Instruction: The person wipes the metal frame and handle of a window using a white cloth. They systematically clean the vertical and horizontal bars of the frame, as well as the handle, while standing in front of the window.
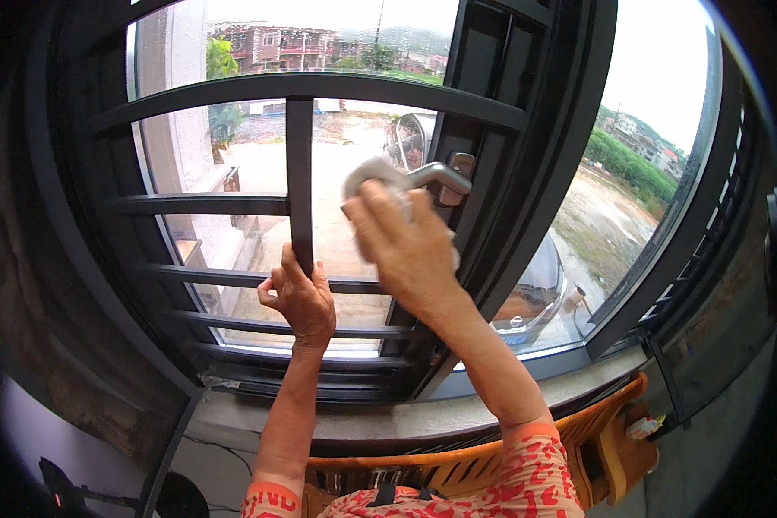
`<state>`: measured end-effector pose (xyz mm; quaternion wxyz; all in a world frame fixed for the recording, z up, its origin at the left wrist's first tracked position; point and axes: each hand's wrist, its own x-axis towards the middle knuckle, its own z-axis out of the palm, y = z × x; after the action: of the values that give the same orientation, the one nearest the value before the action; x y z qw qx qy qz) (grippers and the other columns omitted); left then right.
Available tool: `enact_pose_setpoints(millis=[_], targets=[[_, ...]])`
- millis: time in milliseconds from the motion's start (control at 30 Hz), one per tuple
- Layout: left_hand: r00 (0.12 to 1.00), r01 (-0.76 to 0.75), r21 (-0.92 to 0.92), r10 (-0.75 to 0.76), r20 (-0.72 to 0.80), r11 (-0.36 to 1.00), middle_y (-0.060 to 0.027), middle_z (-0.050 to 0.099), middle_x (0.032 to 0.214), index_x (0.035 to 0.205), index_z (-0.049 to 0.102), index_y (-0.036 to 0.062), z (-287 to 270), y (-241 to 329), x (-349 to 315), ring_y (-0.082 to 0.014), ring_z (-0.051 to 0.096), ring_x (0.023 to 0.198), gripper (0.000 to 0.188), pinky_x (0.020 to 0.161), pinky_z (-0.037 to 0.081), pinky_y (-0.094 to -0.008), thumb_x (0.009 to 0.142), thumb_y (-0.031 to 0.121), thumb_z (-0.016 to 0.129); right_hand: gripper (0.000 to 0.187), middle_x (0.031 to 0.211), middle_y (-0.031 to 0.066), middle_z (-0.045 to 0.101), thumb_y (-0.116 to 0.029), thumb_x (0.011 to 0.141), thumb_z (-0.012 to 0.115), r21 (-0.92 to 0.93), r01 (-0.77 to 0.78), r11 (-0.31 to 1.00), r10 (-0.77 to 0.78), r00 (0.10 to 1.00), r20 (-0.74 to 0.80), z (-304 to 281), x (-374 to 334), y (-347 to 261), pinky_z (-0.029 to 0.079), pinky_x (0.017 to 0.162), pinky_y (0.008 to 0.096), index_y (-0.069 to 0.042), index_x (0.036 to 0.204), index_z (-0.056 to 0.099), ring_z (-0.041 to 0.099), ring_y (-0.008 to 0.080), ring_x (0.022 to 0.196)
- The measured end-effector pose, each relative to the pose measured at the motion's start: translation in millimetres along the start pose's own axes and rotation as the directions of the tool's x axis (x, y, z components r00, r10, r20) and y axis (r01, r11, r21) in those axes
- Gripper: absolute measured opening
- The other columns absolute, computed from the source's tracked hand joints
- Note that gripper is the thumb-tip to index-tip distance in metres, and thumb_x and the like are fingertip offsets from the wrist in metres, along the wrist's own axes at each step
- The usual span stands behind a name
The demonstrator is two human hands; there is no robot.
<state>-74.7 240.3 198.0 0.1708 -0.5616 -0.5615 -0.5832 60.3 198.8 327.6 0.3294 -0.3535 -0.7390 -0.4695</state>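
Note:
A dark vertical bar (300,155) of the window grille is gripped near its lower end by my left hand (305,302), the fingers curled round it. My right hand (406,246), somewhat blurred, has a whitish cloth (369,175) bunched under its fingers. The cloth is beside the free end of a grey lever handle (429,173); whether it touches the handle or the glass I cannot tell. Several dark horizontal grille bars (207,205) cross the pane behind and around my hands. Wet drops speckle the upper glass (363,39).
Below the window run a stone sill (380,421) and a wooden slatted bench (457,457). At right a second pane (639,173) stands angled, with a dark car (535,293) outside. A small bottle-like item (644,427) lies on the bench's right end.

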Motion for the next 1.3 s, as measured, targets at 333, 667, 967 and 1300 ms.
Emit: enact_pose_setpoints(millis=[333, 667, 967, 1300], targets=[[1.0, -0.022, -0.002, 0.022, 0.015, 1.0, 0.0012, 0.054, 0.083, 0.136, 0.037, 0.0089, -2, 0, 1, -0.0173, 0.051, 0.087, 0.055, 0.09, 0.023, -0.0409, 0.09, 0.017, 0.065, 0.035, 0.116, 0.0026, 0.06, -0.004, 0.077, 0.064, -0.136, -0.274, 0.952, 0.263, 0.96, -0.098, -41, 17, 60, 0.051, 0.07, 0.0354, -0.008, 0.112, 0.064, 0.053, 0.0282, 0.09], [1.0, -0.016, 0.007, 0.016, 0.018, 1.0, 0.0002, 0.055, 0.083, 0.136, 0.037, 0.0087, -1, -3, -1, -0.0175, 0.051, 0.089, 0.054, 0.091, 0.023, -0.0424, 0.09, 0.017, 0.064, 0.041, 0.117, 0.0062, 0.057, -0.002, 0.073, 0.066, 0.069, -0.381, 0.922, 0.365, 0.914, 0.176, -54, 18, 63, 0.05, 0.076, 0.0388, -0.01, 0.113, 0.059, 0.054, 0.0321, 0.094], [0.999, -0.048, 0.017, 0.049, -0.015, 0.999, -0.0003, 0.054, 0.082, 0.137, 0.036, 0.0078, -1, -4, -1, -0.0177, 0.052, 0.086, 0.057, 0.09, 0.023, -0.0424, 0.09, 0.019, 0.065, 0.042, 0.115, 0.01, 0.056, -0.005, 0.076, 0.065, -0.076, -0.359, 0.93, 0.364, 0.929, 0.064, -43, 27, 56, 0.052, 0.076, 0.0416, -0.006, 0.116, 0.056, 0.055, 0.0336, 0.093], [0.999, -0.017, -0.021, 0.017, 0.04, 1.0, 0.0001, 0.057, 0.084, 0.138, 0.035, 0.0101, -1, -2, -1, -0.0178, 0.052, 0.089, 0.057, 0.09, 0.024, -0.0437, 0.09, 0.018, 0.065, 0.044, 0.114, 0.01, 0.056, -0.008, 0.073, 0.069, -0.147, -0.316, 0.937, 0.33, 0.94, 0.084, -60, -5, 49, 0.052, 0.076, 0.0379, -0.006, 0.116, 0.058, 0.055, 0.0309, 0.094]])
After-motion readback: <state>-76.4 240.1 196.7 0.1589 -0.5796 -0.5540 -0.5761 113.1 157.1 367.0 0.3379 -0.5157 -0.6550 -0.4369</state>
